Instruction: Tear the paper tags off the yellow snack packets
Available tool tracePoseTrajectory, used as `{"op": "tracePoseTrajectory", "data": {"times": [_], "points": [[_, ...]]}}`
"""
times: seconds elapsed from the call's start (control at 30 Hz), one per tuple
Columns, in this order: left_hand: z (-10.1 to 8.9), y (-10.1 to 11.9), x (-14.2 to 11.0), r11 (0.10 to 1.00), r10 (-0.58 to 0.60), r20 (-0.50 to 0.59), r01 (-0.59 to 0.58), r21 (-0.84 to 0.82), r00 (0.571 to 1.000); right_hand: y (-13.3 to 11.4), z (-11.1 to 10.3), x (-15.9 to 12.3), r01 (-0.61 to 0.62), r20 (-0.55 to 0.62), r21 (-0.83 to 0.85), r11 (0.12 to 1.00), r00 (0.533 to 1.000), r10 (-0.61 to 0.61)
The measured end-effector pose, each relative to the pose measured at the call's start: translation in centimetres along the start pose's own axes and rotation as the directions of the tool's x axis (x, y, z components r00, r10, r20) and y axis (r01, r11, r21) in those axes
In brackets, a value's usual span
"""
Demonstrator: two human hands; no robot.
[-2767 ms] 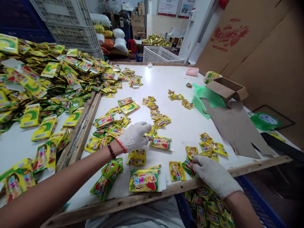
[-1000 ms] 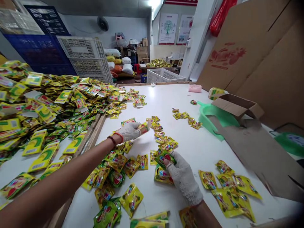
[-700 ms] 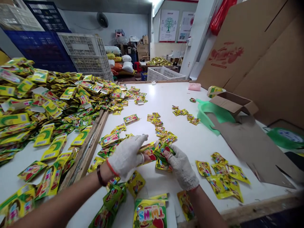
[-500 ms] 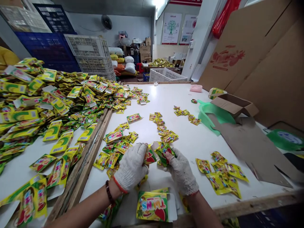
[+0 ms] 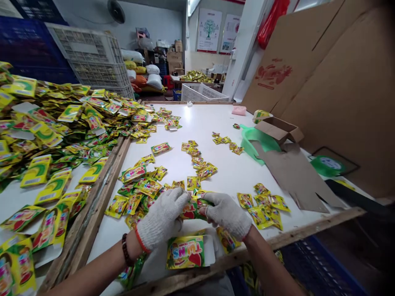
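Observation:
In my gloved left hand [image 5: 162,218] is a small green and yellow candy box [image 5: 189,210] with a melon picture, its fingers closed round it. My gloved right hand [image 5: 228,213] pinches a green candy packet [image 5: 202,202] at the box's right end; how far the packet sits inside is hidden by the fingers. Below the hands a "TWINS" candy box [image 5: 187,251] lies flat near the table edge, its white flap out to the right. Loose yellow candy packets [image 5: 148,187] are heaped beyond my left hand, and another packet [image 5: 227,239] lies under my right wrist.
Left of a wooden divider [image 5: 101,197] rises a big pile of candy boxes and packets [image 5: 70,111]. To the right are a small packet cluster [image 5: 265,211], a torn cardboard sheet [image 5: 293,176], a green plastic tray [image 5: 247,144] and a large cardboard carton [image 5: 348,102].
My right hand has come left, bringing the green packet against the box in my left hand. The view has swung right, so the table's things appear further left.

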State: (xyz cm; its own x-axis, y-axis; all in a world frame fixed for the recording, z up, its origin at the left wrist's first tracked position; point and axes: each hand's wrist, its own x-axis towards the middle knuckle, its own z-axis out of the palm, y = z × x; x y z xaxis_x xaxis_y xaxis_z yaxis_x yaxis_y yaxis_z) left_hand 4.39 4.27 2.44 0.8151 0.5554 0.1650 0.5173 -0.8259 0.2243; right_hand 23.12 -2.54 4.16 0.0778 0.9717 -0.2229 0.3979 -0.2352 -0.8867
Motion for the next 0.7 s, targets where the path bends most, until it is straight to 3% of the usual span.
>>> {"op": "tracePoseTrajectory", "data": {"times": [0.1, 0.17, 0.23, 0.4, 0.53, 0.63, 0.7], "points": [[-0.1, 0.1, 0.3, 1.000, -0.010, -0.002, 0.010, -0.017, 1.000, 0.5, 0.8, 0.2, -0.085, -0.088, 0.201, 0.976, 0.991, 0.104], [0.2, 0.2, 0.4, 1.000, 0.015, -0.013, -0.015, -0.023, 1.000, 0.7, 1.3, 0.4, -0.085, -0.176, 0.194, 0.977, 0.977, 0.120], [0.7, 0.3, 0.5, 0.999, 0.025, -0.018, -0.025, -0.021, 1.000, 0.7, 1.6, 0.3, -0.079, -0.180, 0.189, 0.979, 0.977, 0.113], [1.1, 0.7, 0.6, 0.998, -0.055, 0.006, 0.055, -0.032, 0.998, 1.3, 1.3, -1.2, -0.047, -0.054, 0.306, 0.951, 0.996, 0.066], [0.6, 1.9, 1.2, 0.991, -0.023, 0.041, 0.029, -0.134, 0.999, 2.6, 1.5, -2.4, -0.056, 0.113, 0.391, 0.919, 0.994, 0.012], [0.7, 2.9, 2.1, 0.987, 0.013, 0.070, -0.002, -0.162, 0.997, 3.1, 0.9, -2.9, -0.115, 0.130, 0.322, 0.940, 0.989, 0.076], [1.1, 3.2, 2.9, 0.985, 0.031, 0.084, -0.016, -0.174, 0.996, 3.3, -0.5, -2.8, -0.154, 0.019, 0.129, 0.980, 0.988, 0.153]]}}
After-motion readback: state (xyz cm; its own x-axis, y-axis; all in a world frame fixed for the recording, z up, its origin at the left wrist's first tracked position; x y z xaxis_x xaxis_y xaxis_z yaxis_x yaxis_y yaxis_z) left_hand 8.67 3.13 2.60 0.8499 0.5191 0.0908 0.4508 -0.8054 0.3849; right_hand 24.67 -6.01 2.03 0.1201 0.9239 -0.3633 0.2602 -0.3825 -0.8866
